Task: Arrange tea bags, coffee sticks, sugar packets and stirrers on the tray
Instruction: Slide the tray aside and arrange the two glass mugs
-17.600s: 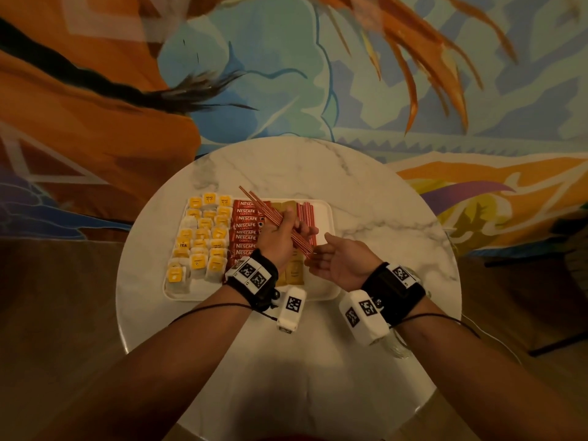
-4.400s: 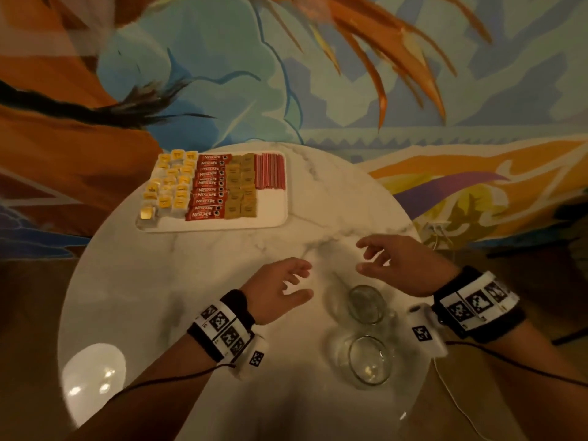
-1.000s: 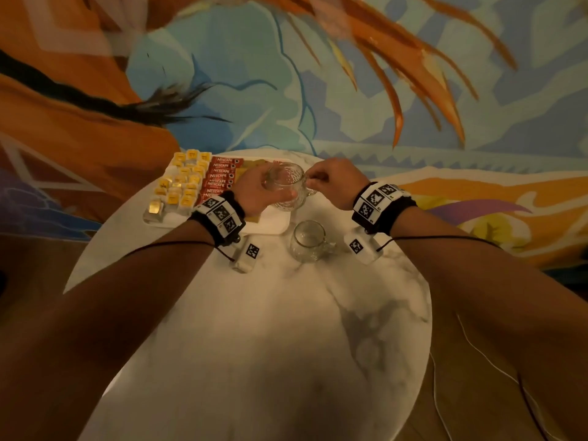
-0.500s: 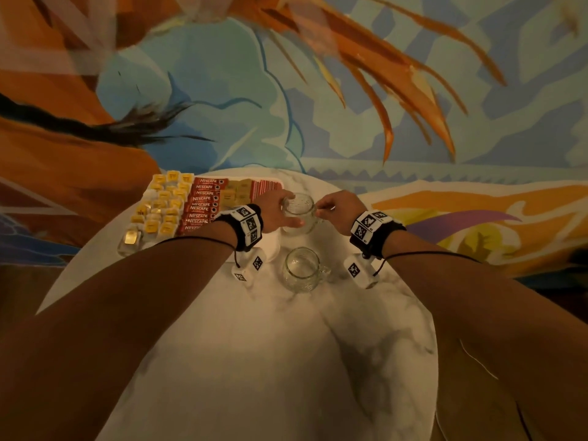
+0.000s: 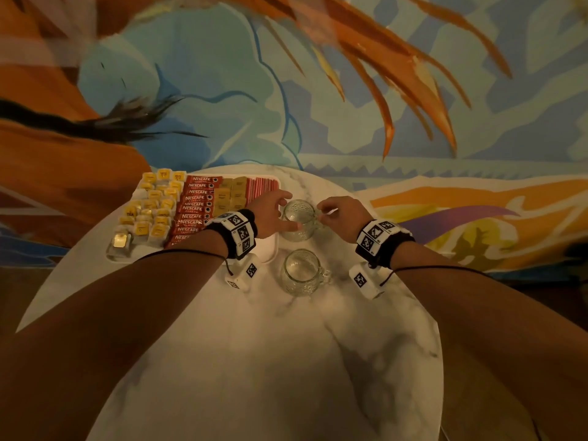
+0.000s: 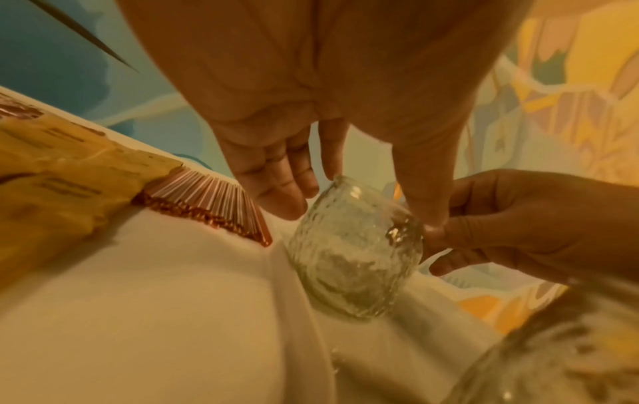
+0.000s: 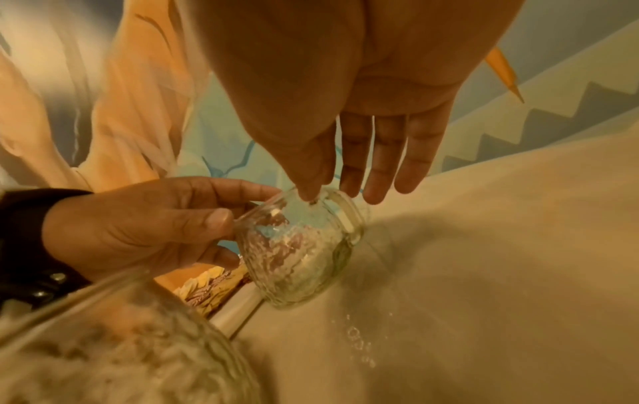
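Observation:
The white tray point(image 5: 267, 249) at the table's back left holds rows of yellow tea bags point(image 5: 152, 208), red coffee sticks point(image 5: 195, 206), tan sugar packets point(image 5: 230, 194) and red stirrers point(image 5: 262, 186). A textured glass mug point(image 5: 299, 218) stands on the table against the tray's right edge. My left hand point(image 5: 273, 211) cups its body, thumb on the near side. My right hand point(image 5: 337, 214) pinches it at the handle. In the left wrist view the mug point(image 6: 356, 251) sits just right of the stirrers point(image 6: 214, 202). The right wrist view shows both hands on the mug point(image 7: 301, 246).
A second glass mug point(image 5: 302, 276) stands just in front of the held one, between my wrists, with its handle to the right. The round marble table point(image 5: 270, 361) ends close behind the tray at a painted wall.
Over the last second the far mug came down beside the tray, both hands still on it. Earlier the two mugs stood at the table's near right and the hands reached for them.

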A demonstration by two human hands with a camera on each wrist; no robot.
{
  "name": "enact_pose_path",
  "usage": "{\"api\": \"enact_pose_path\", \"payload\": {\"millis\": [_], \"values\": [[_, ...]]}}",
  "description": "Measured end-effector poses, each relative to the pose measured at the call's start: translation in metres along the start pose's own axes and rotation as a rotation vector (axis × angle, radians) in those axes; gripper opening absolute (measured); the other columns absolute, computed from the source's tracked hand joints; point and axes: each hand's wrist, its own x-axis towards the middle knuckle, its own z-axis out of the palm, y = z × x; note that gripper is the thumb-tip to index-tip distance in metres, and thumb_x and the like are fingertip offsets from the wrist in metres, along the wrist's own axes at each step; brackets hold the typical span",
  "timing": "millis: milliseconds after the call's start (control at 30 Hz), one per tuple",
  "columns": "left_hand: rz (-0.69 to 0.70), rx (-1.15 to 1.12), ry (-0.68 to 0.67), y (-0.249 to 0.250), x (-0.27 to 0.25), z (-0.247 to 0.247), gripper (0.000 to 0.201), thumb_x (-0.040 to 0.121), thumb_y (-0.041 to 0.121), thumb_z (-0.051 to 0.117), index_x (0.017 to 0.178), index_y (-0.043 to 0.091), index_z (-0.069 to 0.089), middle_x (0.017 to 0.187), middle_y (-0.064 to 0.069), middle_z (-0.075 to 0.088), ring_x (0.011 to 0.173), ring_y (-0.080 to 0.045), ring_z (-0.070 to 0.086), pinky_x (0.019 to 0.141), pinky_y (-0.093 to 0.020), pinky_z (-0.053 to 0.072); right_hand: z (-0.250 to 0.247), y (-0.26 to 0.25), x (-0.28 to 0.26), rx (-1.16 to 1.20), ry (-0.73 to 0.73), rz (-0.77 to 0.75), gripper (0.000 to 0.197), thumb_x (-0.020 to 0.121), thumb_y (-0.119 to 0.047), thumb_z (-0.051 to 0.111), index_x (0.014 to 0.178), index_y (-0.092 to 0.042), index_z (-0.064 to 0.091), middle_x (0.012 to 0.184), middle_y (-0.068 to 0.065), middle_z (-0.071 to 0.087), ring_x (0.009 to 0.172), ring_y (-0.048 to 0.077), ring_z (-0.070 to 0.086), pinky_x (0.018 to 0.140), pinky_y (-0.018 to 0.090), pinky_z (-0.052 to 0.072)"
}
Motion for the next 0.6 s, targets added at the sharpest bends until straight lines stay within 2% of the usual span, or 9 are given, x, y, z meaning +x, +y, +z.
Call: {"api": "enact_pose_path", "payload": {"millis": [67, 133, 233, 367, 500, 533, 600], "values": [[-0.012, -0.043, 0.017, -0.001, -0.002, -0.001, 0.084, 0.073, 0.035, 0.087, 0.143, 0.017, 0.046, 0.125, 0.0, 0.056, 0.099, -0.016, 0.06, 0.094, -0.035, 0.053, 0.0, 0.0, 0.0, 0.0, 0.034, -0.022, 0.023, 0.088, -0.026, 0.072, 0.111, -0.021, 0.074, 0.109, -0.002, 0.073, 0.087, 0.009, 0.063, 0.082, 0.02, 0.044], [-0.017, -0.088, 0.019, -0.004, -0.003, 0.0, 0.078, 0.075, 0.028, 0.086, 0.141, 0.015, 0.048, 0.127, -0.004, 0.057, 0.102, -0.021, 0.062, 0.097, -0.04, 0.053, 0.003, 0.0, 0.0, -0.005, 0.047, -0.037, 0.019, 0.088, -0.025, 0.072, 0.106, -0.021, 0.076, 0.105, -0.002, 0.074, 0.083, 0.008, 0.062, 0.08, 0.018, 0.042], [-0.018, -0.128, 0.012, -0.007, -0.001, 0.002, 0.07, 0.077, 0.021, 0.085, 0.138, 0.015, 0.051, 0.126, -0.006, 0.06, 0.102, -0.026, 0.065, 0.096, -0.046, 0.054, 0.007, 0.0, 0.002, -0.002, 0.052, -0.02, 0.015, 0.088, -0.023, 0.072, 0.101, -0.018, 0.078, 0.099, 0.0, 0.075, 0.08, 0.011, 0.062, 0.078, 0.021, 0.043], [-0.009, -0.146, 0.024, -0.009, 0.008, 0.0, 0.067, 0.078, 0.017, 0.084, 0.137, 0.015, 0.052, 0.123, -0.005, 0.061, 0.103, -0.028, 0.066, 0.095, -0.048, 0.055, 0.006, -0.002, 0.014, 0.012, 0.059, -0.013, 0.012, 0.087, -0.021, 0.074, 0.097, -0.016, 0.08, 0.095, 0.001, 0.076, 0.084, 0.015, 0.065, 0.08, 0.025, 0.049], [-0.024, -0.145, 0.053, -0.006, 0.023, -0.004, 0.067, 0.08, 0.015, 0.082, 0.14, 0.012, 0.05, 0.122, -0.01, 0.063, 0.099, -0.029, 0.067, 0.091, -0.049, 0.056, 0.004, -0.004, 0.033, 0.008, 0.072, -0.001, 0.009, 0.087, -0.02, 0.074, 0.094, -0.018, 0.079, 0.094, 0.001, 0.076, 0.081, 0.012, 0.063, 0.083, 0.028, 0.052], [-0.026, -0.141, 0.061, -0.005, 0.027, -0.006, 0.066, 0.081, 0.015, 0.081, 0.14, 0.012, 0.05, 0.12, -0.011, 0.064, 0.097, -0.029, 0.067, 0.088, -0.049, 0.058, 0.003, -0.004, 0.038, 0.002, 0.076, 0.003, 0.009, 0.087, -0.02, 0.074, 0.094, -0.019, 0.079, 0.094, 0.001, 0.076, 0.081, 0.012, 0.062, 0.083, 0.028, 0.051], [-0.03, -0.08, 0.072, -0.003, 0.036, -0.01, 0.064, 0.085, 0.018, 0.078, 0.141, 0.013, 0.049, 0.118, -0.008, 0.063, 0.096, -0.025, 0.065, 0.083, -0.039, 0.058, 0.002, -0.004, 0.047, -0.003, 0.087, 0.013, 0.009, 0.088, -0.019, 0.074, 0.095, -0.018, 0.079, 0.095, 0.001, 0.076, 0.08, 0.011, 0.061, 0.081, 0.025, 0.05]]}}
